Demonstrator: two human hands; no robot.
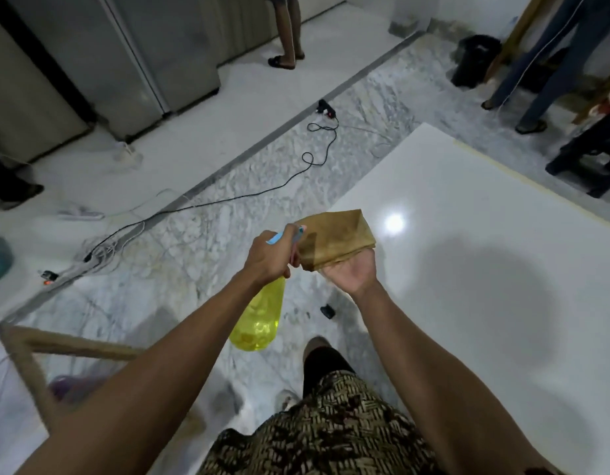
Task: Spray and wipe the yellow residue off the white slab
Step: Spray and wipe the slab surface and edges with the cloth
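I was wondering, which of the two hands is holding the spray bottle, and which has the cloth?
The left hand grips the yellow spray bottle at its blue trigger head; the right hand, palm up, holds the folded brown cloth.

Domestic interior, probably a kitchen area: marble floor (pixel 228 214), stainless refrigerator (pixel 132 63), trailing extension cables (pixel 307 159), black waste bin (pixel 475 60), and sandalled bystanders (pixel 286 32).
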